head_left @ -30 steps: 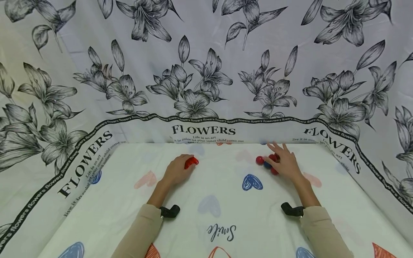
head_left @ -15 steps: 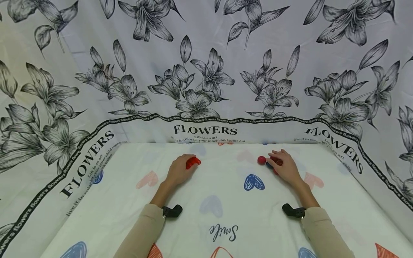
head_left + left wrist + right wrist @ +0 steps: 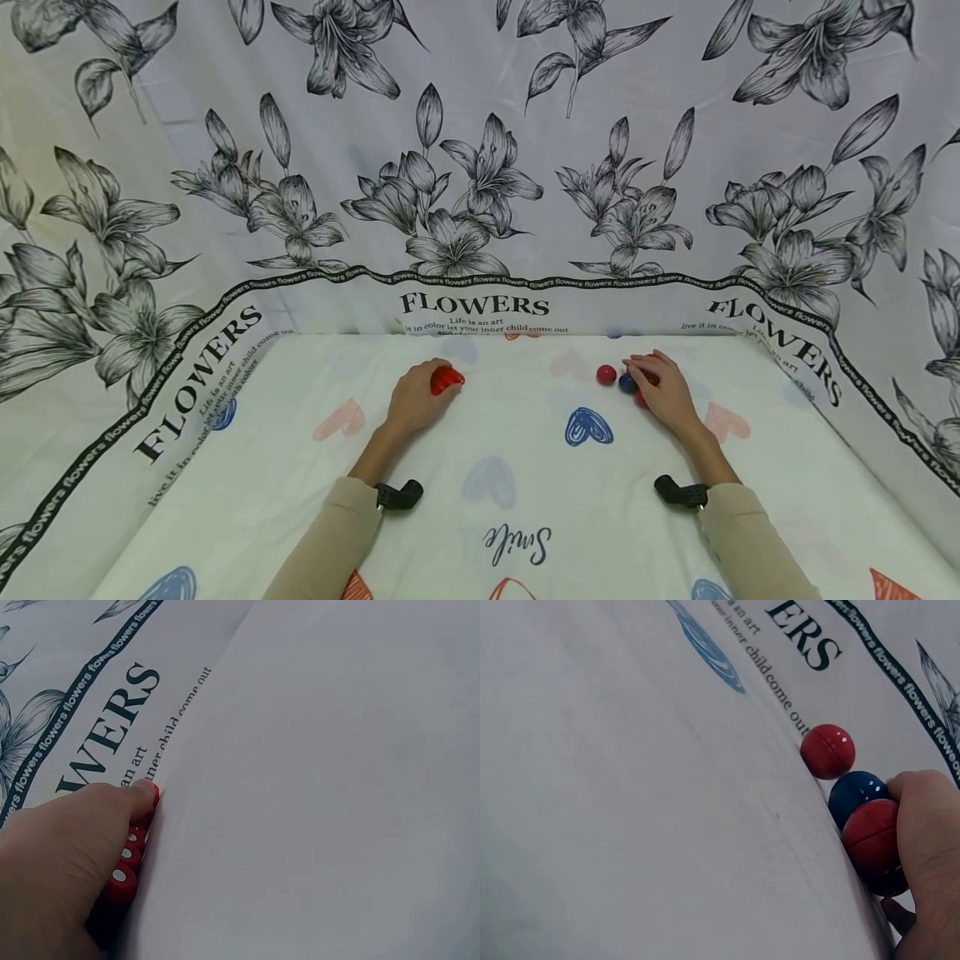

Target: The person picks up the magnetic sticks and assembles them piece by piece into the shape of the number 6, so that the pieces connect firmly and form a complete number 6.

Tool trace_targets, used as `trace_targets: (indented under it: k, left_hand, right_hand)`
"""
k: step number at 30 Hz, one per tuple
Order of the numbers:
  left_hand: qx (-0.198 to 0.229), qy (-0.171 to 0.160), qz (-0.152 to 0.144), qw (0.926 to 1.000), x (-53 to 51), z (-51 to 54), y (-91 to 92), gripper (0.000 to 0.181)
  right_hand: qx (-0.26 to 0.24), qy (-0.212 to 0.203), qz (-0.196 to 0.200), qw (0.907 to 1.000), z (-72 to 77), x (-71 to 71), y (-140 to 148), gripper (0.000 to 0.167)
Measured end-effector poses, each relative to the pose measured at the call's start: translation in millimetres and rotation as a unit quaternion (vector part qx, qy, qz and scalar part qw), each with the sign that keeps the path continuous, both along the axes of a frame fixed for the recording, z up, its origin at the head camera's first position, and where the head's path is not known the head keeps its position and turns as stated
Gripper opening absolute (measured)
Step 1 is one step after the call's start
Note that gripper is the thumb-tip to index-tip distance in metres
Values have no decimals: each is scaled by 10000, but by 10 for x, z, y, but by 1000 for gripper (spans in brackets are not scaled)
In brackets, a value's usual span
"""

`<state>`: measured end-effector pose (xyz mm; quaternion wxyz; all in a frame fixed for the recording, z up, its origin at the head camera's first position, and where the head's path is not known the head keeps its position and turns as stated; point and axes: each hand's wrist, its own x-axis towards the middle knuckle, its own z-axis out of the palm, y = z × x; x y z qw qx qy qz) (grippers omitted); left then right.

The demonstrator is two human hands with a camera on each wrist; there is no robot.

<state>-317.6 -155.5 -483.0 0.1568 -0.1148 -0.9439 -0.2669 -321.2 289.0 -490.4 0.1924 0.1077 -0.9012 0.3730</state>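
Note:
My left hand (image 3: 417, 393) rests on the table with its fingers curled round a red ridged object (image 3: 447, 380). The left wrist view shows it as a row of rounded red pieces with white dots (image 3: 126, 859), partly covered by the thumb; its exact kind is unclear. Over on the right, my right hand (image 3: 666, 390) curls round a small cluster of glossy balls. A blue ball (image 3: 855, 795) and a red ball (image 3: 871, 836) show beside the fingers, with a darker ball (image 3: 887, 882) below. Another red ball (image 3: 606, 374) lies just left of the cluster, apart from the hand.
The table wears a white cloth (image 3: 517, 467) printed with hearts and "Smile". A white curtain with black flowers (image 3: 480, 192) rises behind its far edge and along both sides. Black wrist cameras (image 3: 400, 495) sit on both wrists.
My right hand's fingers, raised and spread one second ago, have come down and curled over the balls. The left hand has stayed almost still.

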Motion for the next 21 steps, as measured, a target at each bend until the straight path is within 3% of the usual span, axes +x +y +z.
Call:
trace_targets:
  k: [6, 21]
  left_hand:
    - [-118, 94, -17, 9999, 9, 11, 24, 33]
    - [-475, 227, -97, 9986, -4, -13, 47, 30]
  right_hand:
    - [-153, 25, 68, 9999, -1, 10, 11, 29]
    - [-156, -394, -134, 9990, 17, 8, 18, 36]
